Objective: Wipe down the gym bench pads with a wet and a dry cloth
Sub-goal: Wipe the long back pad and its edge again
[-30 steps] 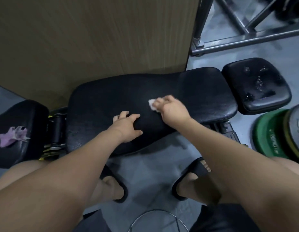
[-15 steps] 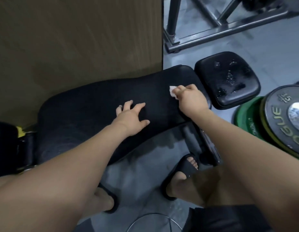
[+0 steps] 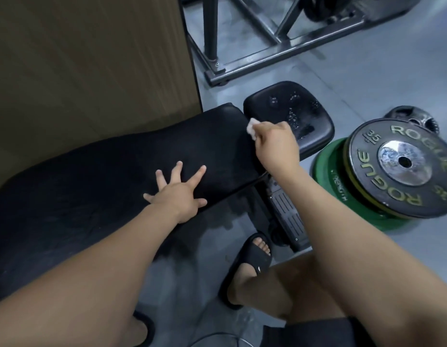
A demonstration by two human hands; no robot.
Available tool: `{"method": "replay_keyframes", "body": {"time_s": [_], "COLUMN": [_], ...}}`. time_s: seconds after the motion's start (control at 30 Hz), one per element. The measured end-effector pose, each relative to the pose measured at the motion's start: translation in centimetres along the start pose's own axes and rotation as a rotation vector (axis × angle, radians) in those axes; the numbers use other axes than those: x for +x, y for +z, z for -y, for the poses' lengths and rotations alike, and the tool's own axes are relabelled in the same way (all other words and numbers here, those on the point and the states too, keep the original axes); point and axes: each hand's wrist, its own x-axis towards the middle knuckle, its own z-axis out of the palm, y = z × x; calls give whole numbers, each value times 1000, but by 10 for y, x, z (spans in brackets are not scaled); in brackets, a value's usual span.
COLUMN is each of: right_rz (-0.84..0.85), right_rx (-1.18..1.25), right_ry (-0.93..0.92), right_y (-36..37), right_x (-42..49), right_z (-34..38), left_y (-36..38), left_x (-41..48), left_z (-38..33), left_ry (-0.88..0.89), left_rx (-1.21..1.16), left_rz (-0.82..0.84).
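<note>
Bench pad (image 3: 117,171), left hand (image 3: 178,196) spread flat, right hand (image 3: 275,144) seemingly pinching cloth (image 3: 252,127), peeking beyond knuckles

Grey floor (image 3: 367,71), wooden panel (image 3: 92,71), steel frame (image 3: 280,53)

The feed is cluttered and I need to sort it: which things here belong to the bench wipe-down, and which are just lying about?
In the job: cloth, held by the right hand; long pad, under the left hand; small pad.
Lying about: black plate, green plate, steel frame, wood panel.
</note>
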Motion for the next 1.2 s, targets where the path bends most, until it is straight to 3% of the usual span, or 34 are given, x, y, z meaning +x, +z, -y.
{"method": "replay_keyframes", "body": {"time_s": [0.13,0.27,0.4,0.6,0.7,0.93,1.1,1.2], "right_rz": [-10,14,-5,200,349,671,833,882], "right_rx": [-136,-138,-200,-3,47,154,173,165], "right_ry": [210,249,178,-87,-253,-627,-871,-905], "right_y": [-7,-12,-15,24,53,123,165,182], "right_x": [13,12,11,-5,-18,-104,-161,-168], "right_z": [-31,-29,11,128,209,406,484,502], "left_y": [1,0,-7,-9,-1,30,50,50], "left_x": [3,4,3,-32,-67,-161,-189,-183], "left_z": [1,4,13,88,165,347,446,492], "left_ry": [7,32,91,137,58,-331,-559,-660], "left_rx": [-24,-24,-60,-295,-335,-391,-380,-366], "left_rz": [-16,-25,-36,-214,-353,-550,-649,-679]}}
